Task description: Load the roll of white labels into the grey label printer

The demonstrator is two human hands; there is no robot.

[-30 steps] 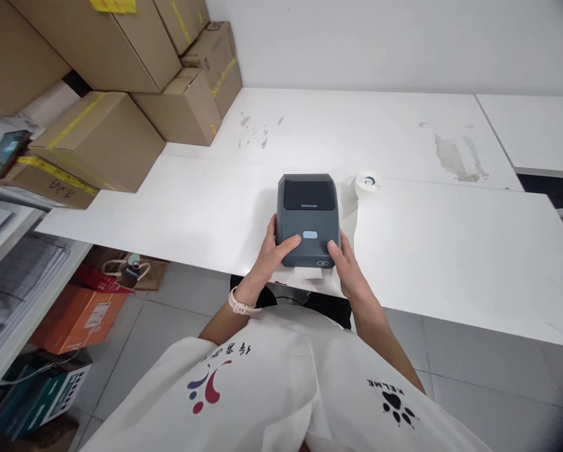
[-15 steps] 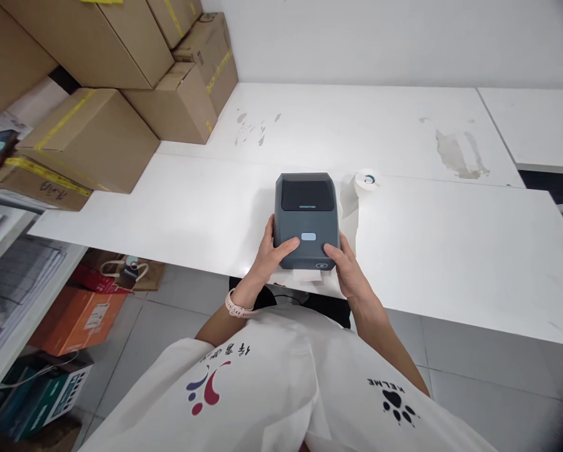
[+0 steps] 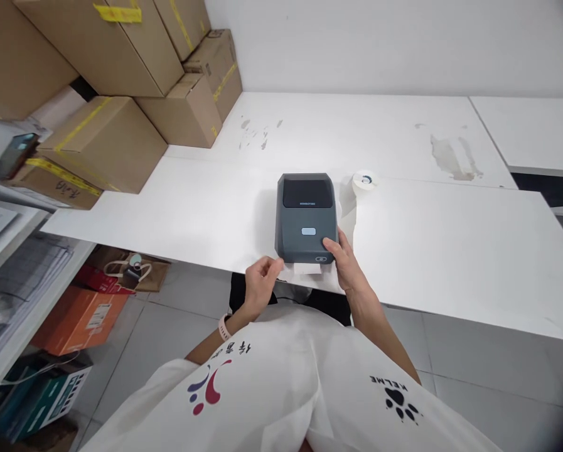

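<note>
A dark grey label printer (image 3: pixel 306 213) stands near the front edge of the white table (image 3: pixel 450 251). A white label strip (image 3: pixel 304 269) sticks out of its front slot. My right hand (image 3: pixel 344 265) grips the printer's front right corner, thumb on its top. My left hand (image 3: pixel 261 284) is off the printer, just below the table edge, its fingers curled and pinched at the left end of the label strip. A white label roll (image 3: pixel 364 181) lies right behind the printer, its paper trailing toward the printer's right side.
Stacked cardboard boxes (image 3: pixel 107 138) with yellow tape fill the table's back left. A shelf (image 3: pixel 8 251) stands at the left, with an orange box (image 3: pixel 76 317) and a teal box (image 3: pixel 41 392) on the floor. A second white table (image 3: pixel 535 132) is at the right.
My left hand has let go of the printer's left side and dropped to the label strip at the front. The right hand stays on the printer.
</note>
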